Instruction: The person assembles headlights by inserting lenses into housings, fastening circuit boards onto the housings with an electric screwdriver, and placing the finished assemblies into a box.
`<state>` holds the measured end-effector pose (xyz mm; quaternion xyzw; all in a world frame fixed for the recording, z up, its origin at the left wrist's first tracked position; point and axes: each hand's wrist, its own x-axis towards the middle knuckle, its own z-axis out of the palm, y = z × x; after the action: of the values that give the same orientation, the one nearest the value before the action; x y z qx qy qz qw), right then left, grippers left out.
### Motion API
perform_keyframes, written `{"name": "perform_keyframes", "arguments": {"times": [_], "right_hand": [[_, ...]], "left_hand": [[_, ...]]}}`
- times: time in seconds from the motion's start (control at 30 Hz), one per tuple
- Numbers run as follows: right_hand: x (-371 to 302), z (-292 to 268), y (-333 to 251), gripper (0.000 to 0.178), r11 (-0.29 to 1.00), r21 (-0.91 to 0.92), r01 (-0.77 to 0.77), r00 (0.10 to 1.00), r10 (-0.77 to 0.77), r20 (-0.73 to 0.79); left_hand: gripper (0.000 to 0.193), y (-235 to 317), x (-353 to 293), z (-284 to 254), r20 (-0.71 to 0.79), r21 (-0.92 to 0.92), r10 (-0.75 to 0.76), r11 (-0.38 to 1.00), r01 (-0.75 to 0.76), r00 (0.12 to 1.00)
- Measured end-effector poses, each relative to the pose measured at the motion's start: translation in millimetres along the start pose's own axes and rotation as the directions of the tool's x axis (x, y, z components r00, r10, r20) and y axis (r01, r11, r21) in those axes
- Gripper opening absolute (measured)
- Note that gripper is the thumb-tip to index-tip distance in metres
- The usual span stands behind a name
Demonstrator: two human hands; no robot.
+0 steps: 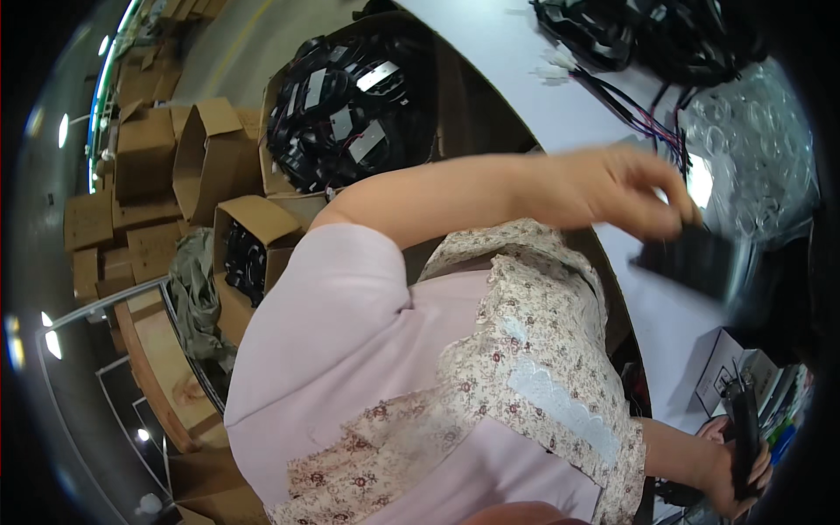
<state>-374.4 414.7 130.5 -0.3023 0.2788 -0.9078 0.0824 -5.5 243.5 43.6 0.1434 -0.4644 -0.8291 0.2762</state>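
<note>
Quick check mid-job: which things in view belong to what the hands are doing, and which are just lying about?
In use, judging by the hands:
- blurred dark block, in the left hand
- black tool-like thing, in the right hand

Apparently lying about, untouched:
- cardboard boxes
- grey-green cloth
- clear plastic
- black cables, link unclear

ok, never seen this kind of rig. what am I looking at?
No machine here: a person works bare-handed, and this one picture comes from a wide fisheye camera on their head, so straight edges bend. The left hand is over a pale table, holding a dark blurred object. The right hand holds a black elongated item; its kind isn't clear. On the table lie bundled black cables, clear bubbly plastic and a small white box. Cardboard boxes stand behind the person.
</note>
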Motion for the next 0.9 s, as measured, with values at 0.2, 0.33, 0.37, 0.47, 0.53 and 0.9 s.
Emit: {"name": "perform_keyframes", "arguments": {"times": [0.2,0.33,0.37,0.47,0.53,0.9], "right_hand": [[-0.5,-1.1,7.4,0.015,0.995,-0.072,0.069,0.993,-0.076,-0.087],[46.0,-80.1,-9.1,0.025,0.974,0.137,-0.178,0.984,0.174,0.047],[42.9,-77.0,-7.5,0.025,0.98,0.089,-0.18,0.984,0.181,-0.002],[28.9,-62.6,14.4,0.027,0.963,0.129,-0.235,0.971,0.238,-0.008],[16.9,-38.8,19.8,0.024,0.973,0.056,-0.224,0.974,0.226,-0.03],[-6.0,-46.5,-5.1,0.023,0.936,0.045,-0.349,0.931,0.34,0.131]], "left_hand": [[0.06,93.9,-142.4,-110.7,-0.699,-0.144,0.446,0.677,-0.721,0.559],[0.044,110.1,-283.3,-213.1,-0.737,0.55,0.661,0.707,-0.445,0.139],[0.03,107.2,-300.5,-231.6,-0.802,0.562,0.597,0.765,-0.314,0.018],[0.013,84.5,-358.8,-298.0,-0.579,0.738,0.808,0.574,0.355,-0.105],[0.012,61.1,-326.4,-315.6,-0.268,0.691,0.943,0.045,0.721,0.198],[0.029,68.1,-172.6,-300.3,-0.788,0.191,0.436,-0.497,0.846,0.434]]}}
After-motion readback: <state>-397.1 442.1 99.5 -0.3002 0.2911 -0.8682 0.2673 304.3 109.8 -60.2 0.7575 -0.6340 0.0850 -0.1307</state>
